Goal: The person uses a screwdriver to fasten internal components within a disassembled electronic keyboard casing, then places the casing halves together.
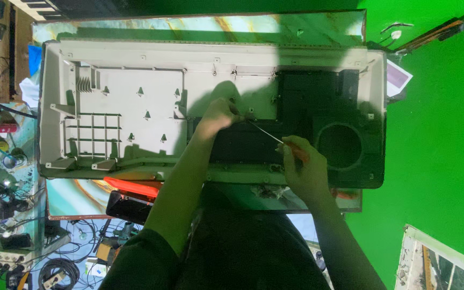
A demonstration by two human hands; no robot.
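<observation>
A large grey plastic housing [135,107], the inner side of a long casing, lies face-down and open across the marbled worktop [200,27], spanning nearly its full width so that its ribs, screw posts and moulded grid are exposed from above. Its right portion carries a black inner panel [318,96] with a round opening [339,146], probably a speaker seat. The housing rests flat, which keeps it steady under tool pressure. The right hand [303,167] is clenched around the orange handle of a screwdriver [275,137], whose thin shaft slants up and left to a point near the upper edge of the dark strip at the housing's centre. The left hand [217,117] rests on the housing just beside the tip, fingers pinched together there, apparently steadying the tip or a screw; whether anything small is held between them cannot be told. The forearms cross the near edge of the housing and shadow part of the work area. A red flat object [132,187] and a dark device [130,207] lie at the near worktop edge, under the left forearm's reach. Tangled cables [6,215] and small parts crowd the floor to the left; green backdrop [436,150] fills the right side.
</observation>
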